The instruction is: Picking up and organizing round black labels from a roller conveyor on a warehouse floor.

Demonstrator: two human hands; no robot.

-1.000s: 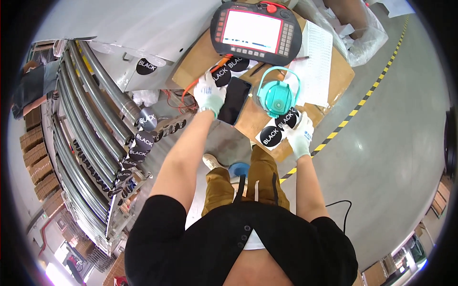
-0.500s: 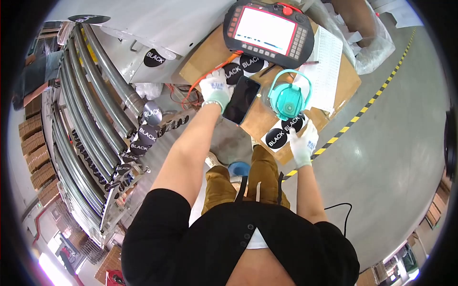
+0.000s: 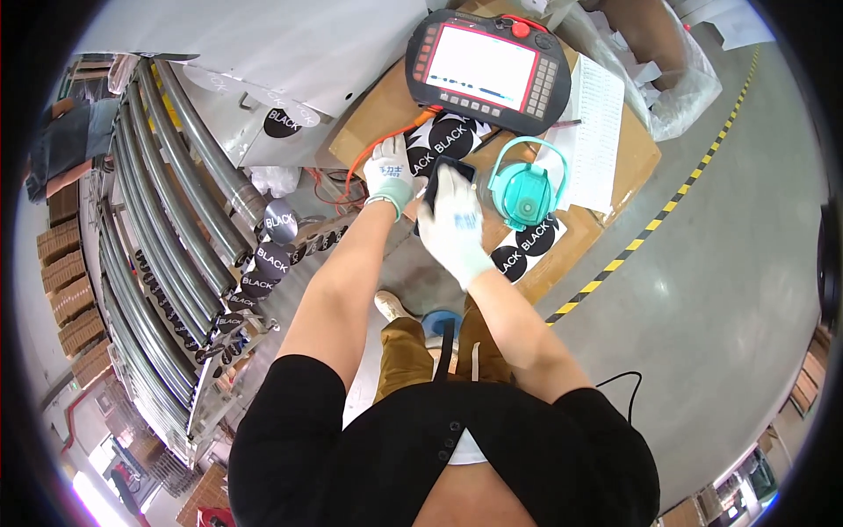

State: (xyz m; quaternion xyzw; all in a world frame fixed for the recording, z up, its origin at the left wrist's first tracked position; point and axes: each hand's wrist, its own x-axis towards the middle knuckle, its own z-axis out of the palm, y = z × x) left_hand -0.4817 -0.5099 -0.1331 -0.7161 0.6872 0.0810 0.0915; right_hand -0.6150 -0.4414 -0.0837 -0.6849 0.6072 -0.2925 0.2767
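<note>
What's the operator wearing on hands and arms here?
Both hands, left hand and right hand, wear white knit work gloves; the left glove has small printed marking on its back and a greyish cuff. Forearms are bare. Short black sleeves end above the elbows.

Both hands wear white knit cloth gloves: left hand [image 3: 392,172], right hand [image 3: 451,225]. Glossy metal tubes [image 3: 180,167], matt brown cardboard box [image 3: 378,119], teal plastic reel [image 3: 525,188].
</note>
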